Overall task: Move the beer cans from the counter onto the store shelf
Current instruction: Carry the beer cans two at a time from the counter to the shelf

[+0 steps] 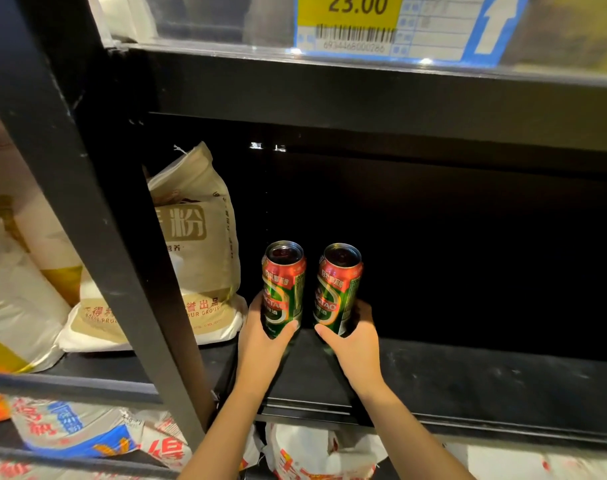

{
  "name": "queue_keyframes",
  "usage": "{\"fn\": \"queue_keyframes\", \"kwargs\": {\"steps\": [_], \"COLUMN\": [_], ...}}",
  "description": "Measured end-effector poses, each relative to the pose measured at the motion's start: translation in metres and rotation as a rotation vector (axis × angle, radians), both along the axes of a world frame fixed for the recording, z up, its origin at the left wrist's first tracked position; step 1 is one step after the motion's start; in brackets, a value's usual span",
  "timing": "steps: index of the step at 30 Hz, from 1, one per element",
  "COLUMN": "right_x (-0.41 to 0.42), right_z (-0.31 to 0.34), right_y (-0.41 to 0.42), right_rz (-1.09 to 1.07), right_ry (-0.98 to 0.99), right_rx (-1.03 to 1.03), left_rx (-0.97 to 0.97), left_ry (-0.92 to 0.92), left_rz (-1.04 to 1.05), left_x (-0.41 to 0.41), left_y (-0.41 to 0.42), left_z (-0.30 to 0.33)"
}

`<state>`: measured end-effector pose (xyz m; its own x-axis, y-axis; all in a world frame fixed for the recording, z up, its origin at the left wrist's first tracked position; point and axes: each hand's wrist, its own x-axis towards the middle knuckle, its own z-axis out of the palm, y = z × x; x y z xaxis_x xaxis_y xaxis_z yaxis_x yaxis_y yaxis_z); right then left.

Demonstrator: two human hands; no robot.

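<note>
— Stock check, nearest items first. What do I have at the bottom of the frame?

— Item one: printed plastic bags [80,431] with red and blue lettering, lying on the lower shelf along the lower left; more white bags [316,448] at lower centre, between my two forearms.

— And the hands?

— Item two: left hand [264,337], centre of the frame, fingers and thumb wrapped round the lower part of the left can [284,285]. Item three: right hand [355,341], just to its right, gripping the base of the right can [337,289] the same way. The hands are apart, one can each.

— Where do the cans stand?

— Both upright, side by side with a narrow gap, green and red, on or just above the black shelf board [468,372]; I cannot tell whether their bases touch it.

— Further back?

— Item four: a beige flour sack [198,244] standing left of the cans, behind a slanting black post [97,216]. Item five: a yellow price tag [350,12] reading 23.00, top of the frame, on the upper shelf edge.
</note>
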<state>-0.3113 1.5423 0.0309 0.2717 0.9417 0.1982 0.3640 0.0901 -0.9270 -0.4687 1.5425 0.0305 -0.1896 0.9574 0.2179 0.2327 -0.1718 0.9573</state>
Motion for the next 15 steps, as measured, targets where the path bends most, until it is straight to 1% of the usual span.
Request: {"fn": "queue_keyframes", "kwargs": {"steps": [6,12,15], "right_x": [0.0011,0.0,-0.004], "right_z": [0.0021,0.0026,0.0011], "right_y": [-0.0022,-0.0023,-0.0006], "right_rz": [0.028,0.089,0.095], "right_ry": [-0.004,-0.02,-0.029], "right_rx": [0.004,-0.026,-0.043], "left_rx": [0.01,0.033,0.038], "left_ry": [0.014,0.102,0.117], "left_rz": [0.028,0.048,0.013], "left_x": [-0.0005,0.0029,0.001], "left_y": [0.0019,0.0042,0.0039], "left_z": [-0.004,-0.0023,-0.0051]}}
